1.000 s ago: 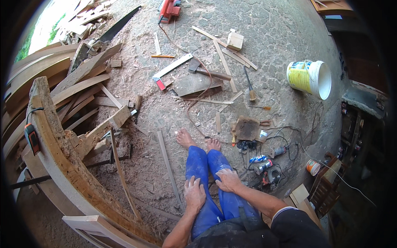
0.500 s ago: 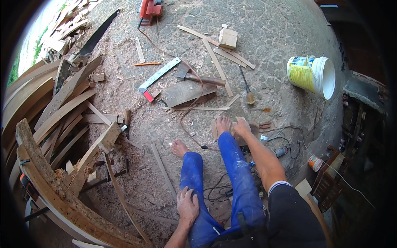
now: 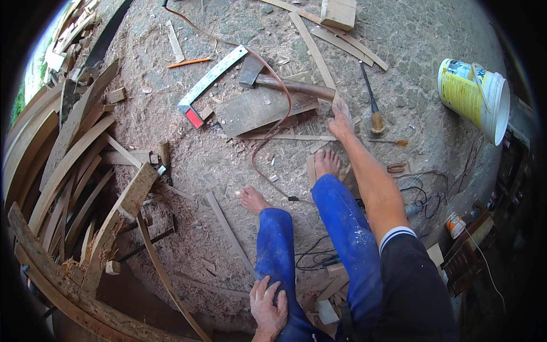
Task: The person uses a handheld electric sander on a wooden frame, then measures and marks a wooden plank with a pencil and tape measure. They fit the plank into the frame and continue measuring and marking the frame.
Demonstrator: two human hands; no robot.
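My left hand (image 3: 269, 308) lies on my blue-trousered left thigh, fingers spread, holding nothing. My right hand (image 3: 341, 122) is stretched out over the floor with its fingers at the handle end of an axe (image 3: 293, 86). Those fingers look extended, and no firm grip shows. The axe rests across a flat wooden board (image 3: 256, 114), its head to the left. Beside the board lies a metal try square (image 3: 213, 80) with a red-marked stock. A red-brown cord (image 3: 289, 105) runs over the axe handle. A thin wood strip (image 3: 313, 48) passes just beyond my fingers.
Curved timbers (image 3: 74, 165) crowd the left, near a handsaw (image 3: 108, 31). A chisel (image 3: 373, 105) and an orange-handled screwdriver (image 3: 393, 142) lie to the right, with pliers (image 3: 396, 167) nearer me. A white-and-yellow bucket (image 3: 473, 100) lies tipped over. A pencil (image 3: 189, 62) and wood block (image 3: 338, 12) lie farther off.
My right hand has moved forward, from beside my right foot to the end of the axe handle. The left hand stays on my leg. The view has shifted slightly.
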